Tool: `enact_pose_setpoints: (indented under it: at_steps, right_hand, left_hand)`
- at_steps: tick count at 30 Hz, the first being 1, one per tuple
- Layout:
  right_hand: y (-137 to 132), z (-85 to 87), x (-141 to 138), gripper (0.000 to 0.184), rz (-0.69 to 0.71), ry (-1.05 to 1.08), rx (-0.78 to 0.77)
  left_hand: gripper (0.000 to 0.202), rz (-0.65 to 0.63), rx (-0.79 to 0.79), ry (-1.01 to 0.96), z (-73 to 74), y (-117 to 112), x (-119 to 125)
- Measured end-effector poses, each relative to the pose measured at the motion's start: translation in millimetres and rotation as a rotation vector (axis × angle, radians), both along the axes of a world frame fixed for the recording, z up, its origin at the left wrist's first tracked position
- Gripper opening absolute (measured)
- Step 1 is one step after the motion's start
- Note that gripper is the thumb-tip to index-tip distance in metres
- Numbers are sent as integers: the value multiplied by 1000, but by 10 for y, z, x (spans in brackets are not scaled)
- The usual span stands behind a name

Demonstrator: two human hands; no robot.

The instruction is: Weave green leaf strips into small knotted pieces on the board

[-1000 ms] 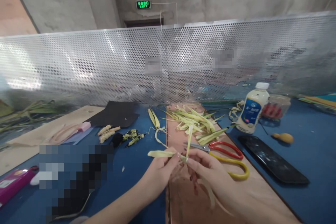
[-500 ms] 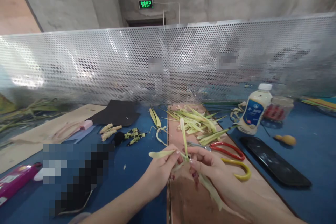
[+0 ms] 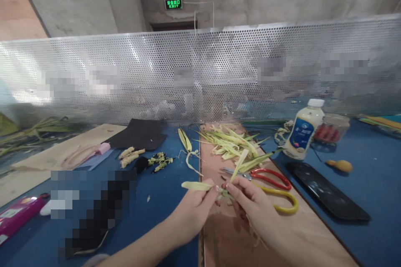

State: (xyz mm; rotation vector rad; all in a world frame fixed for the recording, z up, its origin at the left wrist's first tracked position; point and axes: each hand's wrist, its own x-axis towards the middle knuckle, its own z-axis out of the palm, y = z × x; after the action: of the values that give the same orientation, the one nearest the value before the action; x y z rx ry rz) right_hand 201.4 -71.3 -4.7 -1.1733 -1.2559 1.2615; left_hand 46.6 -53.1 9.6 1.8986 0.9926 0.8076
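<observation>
Over the brown board (image 3: 216,242), my left hand (image 3: 199,204) pinches a pale green leaf strip (image 3: 194,185) whose free end sticks out to the left. My right hand (image 3: 250,200) is closed on another strip (image 3: 239,164) of the same leaf, which points up and to the right. Between the fingertips the strips meet in a small knotted bunch (image 3: 224,193); how they cross is partly hidden. Scissors (image 3: 271,178) with one red and one yellow handle lie just behind and right of my right hand. A pile of loose leaf strips (image 3: 232,144) lies beyond.
At right stand a white-capped bottle (image 3: 303,131) and a clear tub (image 3: 332,129), with a black phone (image 3: 328,192) in front. Finished-looking woven pieces (image 3: 161,161) and a black sheet (image 3: 138,134) lie left. A perforated metal screen (image 3: 125,75) crosses the back.
The upright strip at my right hand has tilted to the right. My right fingers have closed further around it, and the strip trailing below that hand is now mostly hidden.
</observation>
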Motion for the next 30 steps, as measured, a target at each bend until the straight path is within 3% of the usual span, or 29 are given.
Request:
enact_pose_setpoints:
  at_steps: [5, 18, 30]
  right_hand:
    - [-48, 23, -25, 25, -28, 49, 94]
    - [-107, 25, -39, 22, -72, 143, 35]
    - [-156, 57, -24, 20, -75, 127, 66]
  left_hand:
    - [35, -1, 1, 17, 28, -73, 10]
    - [35, 6, 34, 11, 72, -168, 22]
    - [33, 54, -92, -104, 99, -182, 29]
